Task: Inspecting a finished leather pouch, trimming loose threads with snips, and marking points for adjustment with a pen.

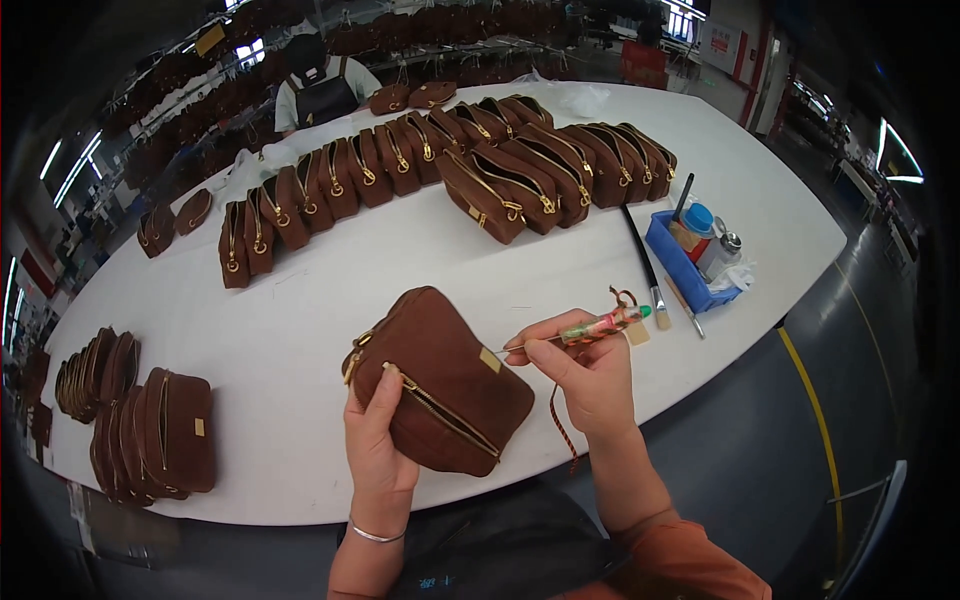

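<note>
My left hand (378, 440) holds a brown zippered pouch (440, 340) above the near part of the table, its thumb on the front beside the gold zipper (445, 410). The pouch is tilted, and a small gold-coloured patch (490, 360) sits near its right edge. In my right hand (592, 385) is a thin awl-like tool (596, 328) with a colourful patterned handle and a green end. Its slim metal shaft points left at the patch, and the tip is at or very near the patch; contact is hard to tell. A braided cord (562, 425) hangs below that hand.
Rows of brown pouches (340, 180) stand across the far side of the white table (330, 310); more pouches (185, 435) stand at the left. A blue tray (672, 255) with bottles and a long brush (645, 260) lie at right. Another person (325, 90) is beyond the table.
</note>
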`<state>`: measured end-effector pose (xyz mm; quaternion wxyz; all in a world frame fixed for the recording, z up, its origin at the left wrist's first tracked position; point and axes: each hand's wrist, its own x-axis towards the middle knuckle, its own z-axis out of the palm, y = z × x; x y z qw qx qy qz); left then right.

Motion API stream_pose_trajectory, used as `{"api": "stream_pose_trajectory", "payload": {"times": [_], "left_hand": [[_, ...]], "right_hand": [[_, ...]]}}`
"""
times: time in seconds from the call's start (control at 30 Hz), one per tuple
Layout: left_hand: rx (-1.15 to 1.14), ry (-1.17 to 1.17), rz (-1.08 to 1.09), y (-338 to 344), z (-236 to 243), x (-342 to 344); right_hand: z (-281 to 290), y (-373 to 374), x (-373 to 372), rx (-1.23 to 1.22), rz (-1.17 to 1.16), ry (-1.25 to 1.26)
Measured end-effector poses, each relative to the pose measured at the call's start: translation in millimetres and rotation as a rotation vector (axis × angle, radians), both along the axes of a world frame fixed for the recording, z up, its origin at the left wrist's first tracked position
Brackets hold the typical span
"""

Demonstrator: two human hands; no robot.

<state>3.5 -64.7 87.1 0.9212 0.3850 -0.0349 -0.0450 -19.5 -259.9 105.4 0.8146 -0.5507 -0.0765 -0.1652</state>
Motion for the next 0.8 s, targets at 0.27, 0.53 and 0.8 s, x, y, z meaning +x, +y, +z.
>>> {"api": "stream_pose_trajectory", "payload": {"times": [0.27,0.53,0.8], "left_hand": [[-0.02,0.024,-0.142,-23.3,6.1,-2.7],[-0.021,-0.033,-0.173,-21.1,-1.1,-0.6],[-0.024,-0.068,-0.173,-23.2,-2.4,-5.9]], "right_hand": [[-4.3,34.2,-1.3,0.021,-0.019,-0.202],[-13.7,41.4,6.2,-0.073,-0.075,-0.232],[-9.5,39.8,0.6,-0.147,-0.106,-0.201]]}}
